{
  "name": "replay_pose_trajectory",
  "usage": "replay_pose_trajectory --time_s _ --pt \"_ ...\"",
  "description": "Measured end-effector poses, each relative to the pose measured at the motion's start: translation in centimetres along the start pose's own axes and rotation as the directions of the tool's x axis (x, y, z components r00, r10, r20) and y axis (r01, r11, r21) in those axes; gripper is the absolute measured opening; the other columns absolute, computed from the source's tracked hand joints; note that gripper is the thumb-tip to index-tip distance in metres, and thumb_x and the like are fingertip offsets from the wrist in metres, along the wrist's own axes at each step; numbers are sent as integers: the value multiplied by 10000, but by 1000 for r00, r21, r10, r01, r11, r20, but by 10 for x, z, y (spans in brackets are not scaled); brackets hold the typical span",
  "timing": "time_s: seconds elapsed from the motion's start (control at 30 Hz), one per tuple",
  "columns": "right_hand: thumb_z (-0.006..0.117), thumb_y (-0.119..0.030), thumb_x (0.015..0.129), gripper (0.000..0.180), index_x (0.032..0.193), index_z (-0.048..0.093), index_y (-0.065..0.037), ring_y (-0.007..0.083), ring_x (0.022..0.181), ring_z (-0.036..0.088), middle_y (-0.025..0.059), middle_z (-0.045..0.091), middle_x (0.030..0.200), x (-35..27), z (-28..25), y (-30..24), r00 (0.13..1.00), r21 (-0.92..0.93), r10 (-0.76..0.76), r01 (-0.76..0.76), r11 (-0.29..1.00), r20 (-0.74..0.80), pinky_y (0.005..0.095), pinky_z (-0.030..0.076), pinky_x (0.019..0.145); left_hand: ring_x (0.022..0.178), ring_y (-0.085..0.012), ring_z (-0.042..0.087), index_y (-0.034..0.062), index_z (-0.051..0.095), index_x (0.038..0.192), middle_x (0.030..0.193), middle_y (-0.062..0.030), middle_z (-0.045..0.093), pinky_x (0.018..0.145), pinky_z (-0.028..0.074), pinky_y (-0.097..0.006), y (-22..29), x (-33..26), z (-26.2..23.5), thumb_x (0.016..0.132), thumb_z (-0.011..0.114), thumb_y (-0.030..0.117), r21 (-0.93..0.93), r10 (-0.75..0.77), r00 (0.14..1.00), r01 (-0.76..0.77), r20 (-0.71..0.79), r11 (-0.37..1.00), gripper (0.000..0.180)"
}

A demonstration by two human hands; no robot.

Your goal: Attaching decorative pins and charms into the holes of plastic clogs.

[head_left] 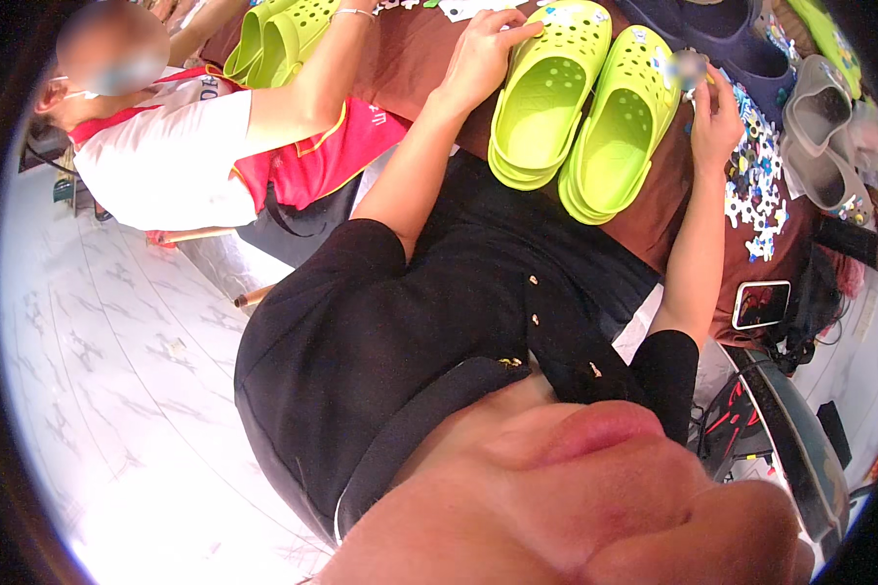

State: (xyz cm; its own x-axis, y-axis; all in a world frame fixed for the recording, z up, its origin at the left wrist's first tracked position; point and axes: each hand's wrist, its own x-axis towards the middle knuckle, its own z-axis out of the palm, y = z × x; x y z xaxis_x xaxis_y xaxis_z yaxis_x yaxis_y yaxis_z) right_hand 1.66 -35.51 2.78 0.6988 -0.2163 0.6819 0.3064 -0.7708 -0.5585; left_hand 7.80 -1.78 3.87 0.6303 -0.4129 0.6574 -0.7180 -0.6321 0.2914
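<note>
"Where's the left hand (481, 58)?"
"At the left lime-green clog (548, 96), fingers bent, one fingertip touching its toe; whether they pinch, I can't tell."
"And the right lime-green clog (622, 127)?"
"Long axis near to far, just left of the right hand (717, 122), the nearer one. Its fingers curl; blur hides any pinch. Shoe charms (754, 185) lie rightward."

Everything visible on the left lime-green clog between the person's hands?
The lime-green, rubbery-looking clog has a rounded toe perforated with round holes and small pale charms near its tip. Its open top faces up, toe toward the picture's top edge. A bare left hand appears to touch its left toe edge. It lies on a brown-covered table, close beside a matching lime-green clog; its underside is hidden.
</note>
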Motion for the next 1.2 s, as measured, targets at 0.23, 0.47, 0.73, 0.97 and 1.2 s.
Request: replay_pose_trajectory --time_s 0.23,0.47,0.73,0.97,1.2 --pt "688 -125 926 270 1192 689 -79 183 772 681 101 719 922 0 0 0 992 -12 86 -86 996 87 300 524 724 973 -299 632 141 758 1105 1061 -84 684 852 542 -389 2 -6 0 796 683 43 37 -1 1000 1 -2 999 333" --pt "701 -142 931 279 1207 695 -100 96 708 601 43 689 841 -1 2 4 998 40 26 -28 999 52 257 488 660 940 -307 653 97 754 1078 1017 -109 716 831 545 -398 2 -8 5 848 695 101 -105 -11 997 3 -77 994 237" --pt "685 -116 927 268 1189 688 -61 165 736 672 99 711 857 0 -1 -4 993 -15 60 -59 998 103 289 520 694 902 -287 670 81 770 978 955 -84 732 798 552 -395 -7 1 11 834 720 174 -60 -94 994 91 -55 994 178" --pt "688 -132 930 256 1178 690 -73 173 744 672 110 708 862 0 -2 0 989 0 84 -85 996 125 290 518 696 895 -295 664 87 769 984 960 -72 729 797 554 -398 -4 7 7 839 699 163 -24 -33 999 32 -20 999 178" --pt "675 -143 947 275 1219 682 -100 132 735 647 76 707 851 -2 2 -1 993 28 28 -31 999 118 271 509 706 995 -307 640 116 764 1077 1075 -80 715 877 536 -387 3 5 4 847 671 96 48 -39 997 36 66 998 249"
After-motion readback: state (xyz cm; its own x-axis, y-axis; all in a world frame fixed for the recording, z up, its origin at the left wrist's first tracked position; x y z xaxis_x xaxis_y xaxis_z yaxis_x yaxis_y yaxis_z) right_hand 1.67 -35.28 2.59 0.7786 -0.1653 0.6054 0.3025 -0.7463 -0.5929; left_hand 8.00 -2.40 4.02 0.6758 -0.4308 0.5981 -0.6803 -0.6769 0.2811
